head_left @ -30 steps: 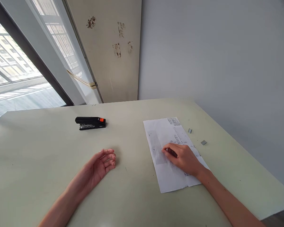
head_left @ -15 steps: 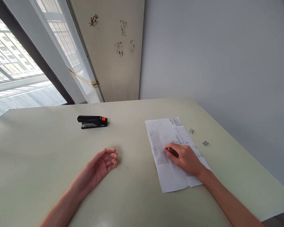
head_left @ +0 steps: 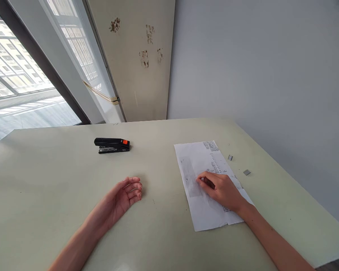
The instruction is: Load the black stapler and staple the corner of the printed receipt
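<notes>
My left hand (head_left: 127, 194) lies palm up on the table, its fingers loosely curled and apart, holding nothing. Resting on a sheet of printed paper (head_left: 206, 218), my right hand (head_left: 219, 188) has its thumb and index fingertips together, and nothing shows between them. A greyish rectangular patch marks the paper's left part, beside those fingertips. Beyond my left hand lies a black stapler (head_left: 112, 145) with an orange-red patch on its right end. To the right of the paper are two small grey strips, one nearer (head_left: 246, 172) and one farther (head_left: 230, 157), which look like staples.
The pale green table (head_left: 59, 188) reaches back to a beige panel (head_left: 147, 90) with brown stains and a grey wall (head_left: 257, 64) on the right. At the left stand a window (head_left: 14, 56) and a dark frame bar (head_left: 42, 60).
The whole view has shifted very slightly, with everything appearing a little further right. Both hands, the paper and the stapler keep their places on the table.
</notes>
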